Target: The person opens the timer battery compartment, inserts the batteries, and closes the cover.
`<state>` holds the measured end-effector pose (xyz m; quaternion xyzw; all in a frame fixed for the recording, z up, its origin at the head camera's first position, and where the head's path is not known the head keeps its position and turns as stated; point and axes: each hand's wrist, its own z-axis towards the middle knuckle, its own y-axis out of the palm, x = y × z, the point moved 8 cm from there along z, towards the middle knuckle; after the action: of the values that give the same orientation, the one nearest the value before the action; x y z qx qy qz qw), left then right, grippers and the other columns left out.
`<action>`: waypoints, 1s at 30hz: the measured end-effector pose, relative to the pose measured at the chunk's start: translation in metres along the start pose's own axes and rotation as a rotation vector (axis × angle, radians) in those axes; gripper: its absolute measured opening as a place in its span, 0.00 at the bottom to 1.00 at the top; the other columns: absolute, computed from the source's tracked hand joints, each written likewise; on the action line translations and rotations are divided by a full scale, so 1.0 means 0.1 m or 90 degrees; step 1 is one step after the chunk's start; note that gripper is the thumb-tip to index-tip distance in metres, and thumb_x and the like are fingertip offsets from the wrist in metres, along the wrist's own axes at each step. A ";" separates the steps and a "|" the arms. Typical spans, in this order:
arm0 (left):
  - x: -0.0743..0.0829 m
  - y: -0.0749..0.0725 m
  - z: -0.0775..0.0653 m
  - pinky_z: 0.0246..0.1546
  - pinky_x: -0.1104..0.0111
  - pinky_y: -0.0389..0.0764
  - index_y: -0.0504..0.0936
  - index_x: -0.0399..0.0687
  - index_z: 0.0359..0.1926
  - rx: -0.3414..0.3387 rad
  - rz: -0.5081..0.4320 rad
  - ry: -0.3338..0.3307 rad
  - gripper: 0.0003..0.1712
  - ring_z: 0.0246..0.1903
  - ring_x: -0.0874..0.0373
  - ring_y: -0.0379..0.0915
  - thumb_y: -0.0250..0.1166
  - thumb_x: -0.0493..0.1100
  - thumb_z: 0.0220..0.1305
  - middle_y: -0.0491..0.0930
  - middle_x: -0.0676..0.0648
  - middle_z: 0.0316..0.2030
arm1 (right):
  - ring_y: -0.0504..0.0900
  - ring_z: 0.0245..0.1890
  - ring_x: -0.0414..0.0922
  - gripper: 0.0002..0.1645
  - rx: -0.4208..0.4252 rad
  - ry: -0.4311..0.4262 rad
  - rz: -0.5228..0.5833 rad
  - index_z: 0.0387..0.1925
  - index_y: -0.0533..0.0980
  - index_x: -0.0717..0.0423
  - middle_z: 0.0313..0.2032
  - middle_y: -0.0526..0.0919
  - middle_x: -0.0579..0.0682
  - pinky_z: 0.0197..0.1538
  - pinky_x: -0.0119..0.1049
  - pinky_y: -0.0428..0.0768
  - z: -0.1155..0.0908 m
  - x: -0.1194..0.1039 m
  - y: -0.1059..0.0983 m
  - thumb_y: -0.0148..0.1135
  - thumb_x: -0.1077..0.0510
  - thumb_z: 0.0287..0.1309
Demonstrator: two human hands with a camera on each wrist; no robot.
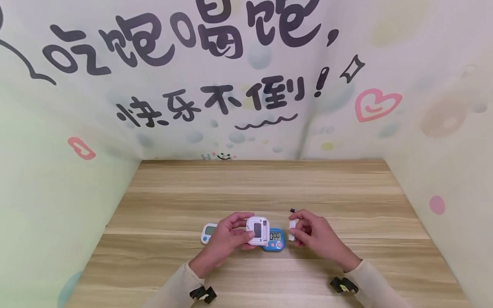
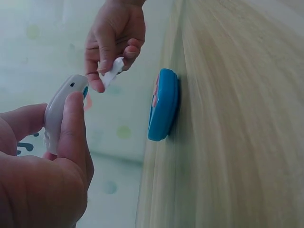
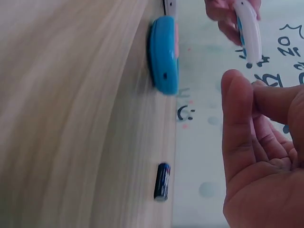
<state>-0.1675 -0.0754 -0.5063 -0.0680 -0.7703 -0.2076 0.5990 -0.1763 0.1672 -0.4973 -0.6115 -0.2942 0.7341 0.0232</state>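
Observation:
My left hand (image 1: 225, 239) grips a white digital timer (image 1: 252, 220) by its edge, its back turned up with the battery slot uncovered. My right hand (image 1: 316, 233) pinches a small white plastic piece (image 1: 291, 233), which looks like a battery cover. That piece (image 2: 112, 72) also shows between thumb and fingers in the left wrist view; the fingers hide it in the right wrist view. A blue timer (image 1: 278, 245) with pink buttons lies face up on the table, partly behind the held timer. Just beyond the right fingertips lies a dark battery (image 3: 162, 182).
Another white timer (image 1: 209, 230) with a blue button lies on the wood-grain table (image 1: 269, 188), partly covered by the left hand. Printed walls (image 1: 246, 141) enclose the table at the back and both sides.

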 end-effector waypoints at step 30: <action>0.03 -0.08 -0.06 0.43 0.59 0.94 0.67 0.32 0.74 -0.001 0.005 0.003 0.38 0.44 0.54 0.85 0.71 0.31 0.67 0.80 0.41 0.54 | 0.73 0.27 0.37 0.14 -0.117 0.116 -0.216 0.44 0.82 0.51 0.27 0.77 0.40 0.27 0.28 0.74 -0.09 0.36 0.02 0.78 0.56 0.60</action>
<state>-0.1653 -0.0851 -0.5043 -0.0711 -0.7684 -0.2061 0.6017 -0.1759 0.1830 -0.5307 -0.6169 -0.4550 0.6315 0.1170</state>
